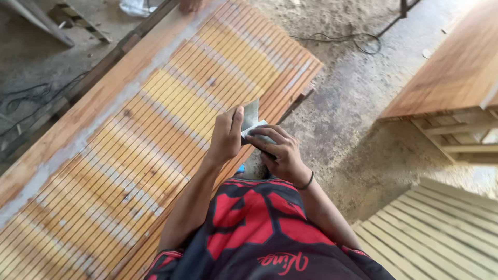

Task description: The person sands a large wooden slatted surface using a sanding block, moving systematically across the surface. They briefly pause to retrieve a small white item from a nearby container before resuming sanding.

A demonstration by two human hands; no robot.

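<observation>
Holding a thin metal scraper [251, 115] in your left hand [226, 136], you wipe it with a small flat blade [258, 131] pinched in your right hand [280, 154]. Both look stiff, light (edges maybe sharp), just above the slatted wood panel [155, 119]; grip the flat sides.

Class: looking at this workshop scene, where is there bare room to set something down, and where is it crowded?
Free: the slatted wooden panel left of both hands, and the concrete floor between it and the wooden board. Crowded: the panel's edge, where the left hand and right hand hold folded paper.
</observation>
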